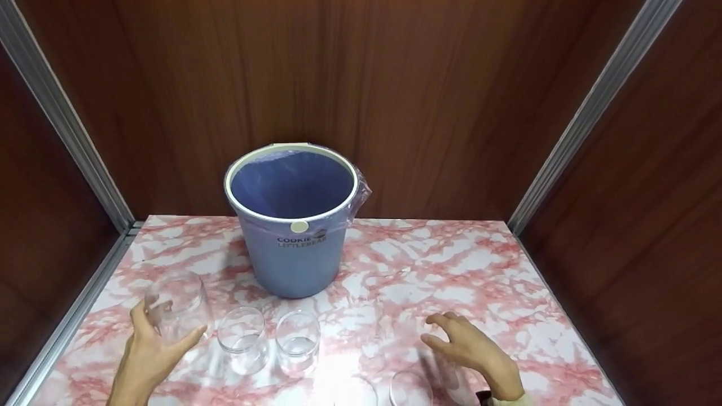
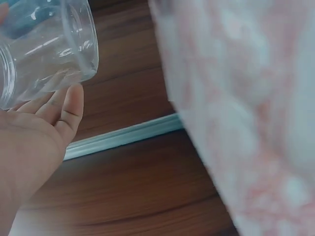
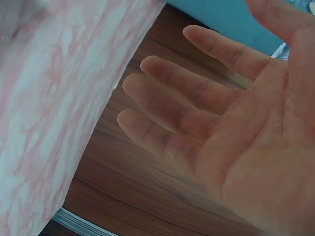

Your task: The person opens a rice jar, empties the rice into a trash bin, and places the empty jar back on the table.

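My left hand (image 1: 148, 349) grips a clear plastic jar (image 1: 179, 304) at the left of the table, thumb on one side and fingers on the other. In the left wrist view the same jar (image 2: 47, 54) lies tilted across the fingers. Just right of it stand two more clear jars, one (image 1: 242, 341) beside the other (image 1: 298, 343). My right hand (image 1: 471, 345) hovers over the table's right half, holding nothing. Its fingers (image 3: 177, 93) are spread and nearly straight in the right wrist view. Below and left of it are clear round rims (image 1: 410, 389), cut off by the frame edge.
A blue bin (image 1: 296, 259) with a pale rim and a clear liner stands behind the jars. The marbled red-and-white table (image 1: 451, 254) is bounded by dark wood panels (image 1: 423, 113) at the back and sides, with metal strips (image 1: 586, 124) in the corners.
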Tool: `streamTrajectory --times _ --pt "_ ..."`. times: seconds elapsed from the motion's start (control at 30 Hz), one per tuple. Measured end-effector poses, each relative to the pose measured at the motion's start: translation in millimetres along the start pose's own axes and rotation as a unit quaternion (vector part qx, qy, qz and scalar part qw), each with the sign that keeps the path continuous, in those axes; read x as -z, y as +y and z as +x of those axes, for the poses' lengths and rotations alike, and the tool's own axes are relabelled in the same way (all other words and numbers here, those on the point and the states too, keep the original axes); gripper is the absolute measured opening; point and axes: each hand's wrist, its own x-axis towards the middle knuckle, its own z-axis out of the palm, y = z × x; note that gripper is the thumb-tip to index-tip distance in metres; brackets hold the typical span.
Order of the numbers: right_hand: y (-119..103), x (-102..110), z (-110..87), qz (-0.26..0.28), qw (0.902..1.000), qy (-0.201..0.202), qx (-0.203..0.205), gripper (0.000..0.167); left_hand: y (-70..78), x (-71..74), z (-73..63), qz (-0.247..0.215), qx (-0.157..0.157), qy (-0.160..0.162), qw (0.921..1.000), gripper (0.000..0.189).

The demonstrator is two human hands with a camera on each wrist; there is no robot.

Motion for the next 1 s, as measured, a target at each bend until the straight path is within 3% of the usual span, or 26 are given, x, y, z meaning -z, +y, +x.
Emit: streamTrajectory --times 0.23,0.37,0.5,0.67,0.83,0.93,1.0 --pt "-6.5 -2.2 2.2 0.014 0.9999 -0.005 -0.004 0.049 -34.6 -4.6 -5.0 0.026 0.039 -0.056 0.9973 0.112" --pt "-15.1 -2.3 4.8 0.011 0.9995 0.021 -0.021 0.053 -47.5 -7.7 -5.4 0.041 0.068 -0.092 0.9926 0.120" --pt "-25.6 -2.3 11.0 -0.007 0.9977 0.055 -0.040 0.058 -54.6 -15.8 -6.6 0.051 0.077 -0.103 0.9903 0.117" --pt "-35.9 -3.0 20.5 -0.027 0.9948 0.090 -0.038 0.060 -54.4 -20.0 -4.5 0.058 0.071 -0.142 0.9856 0.118" --pt "-42.1 -5.1 24.9 -0.029 0.9952 0.090 -0.027 0.056 -48.4 -16.9 -5.0 0.078 0.050 -0.160 0.9828 0.120" --pt "-43.7 -5.5 27.9 -0.036 0.9947 0.094 -0.018 0.053 -38.6 -5.2 -8.2 0.125 0.059 -0.177 0.9745 0.123" --pt "-44.9 -5.5 30.7 -0.039 0.9943 0.098 -0.013 0.053 -27.5 7.6 -10.4 0.175 0.076 -0.191 0.9629 0.116"
